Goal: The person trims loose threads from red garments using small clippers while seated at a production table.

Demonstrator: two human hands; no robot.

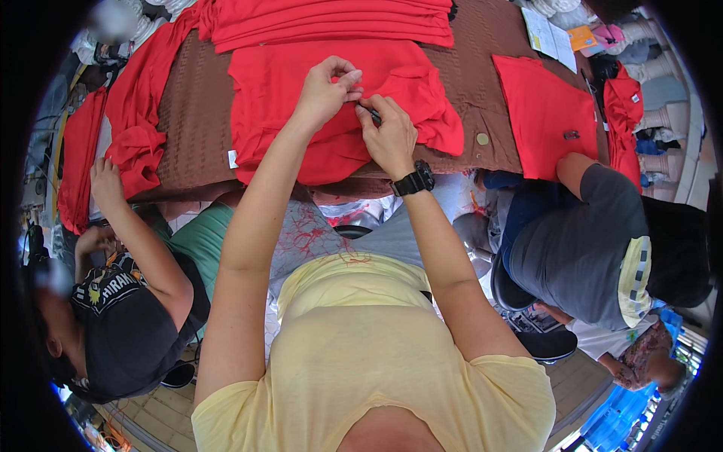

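Observation:
A red knit garment point(290, 83) lies spread on the table in front of me, with a small white label point(232, 159) at its near left edge. My left hand point(327, 92) is raised above the garment, its thumb and fingertips pinched together; whatever sits between them is too small to make out. Just right of it and a little nearer, my right hand point(388, 137), with a black watch on the wrist, is closed round a small dark tool point(373, 115). Most of that tool is hidden by the fingers. The two hands' fingertips almost meet.
A brown cloth covers the table point(196, 105). Folded red garments point(331, 22) lie along its far side. A round coin-like disc point(482, 138) rests to the right. People sit at both sides with red garments point(546, 113). Papers point(548, 36) lie at the far right.

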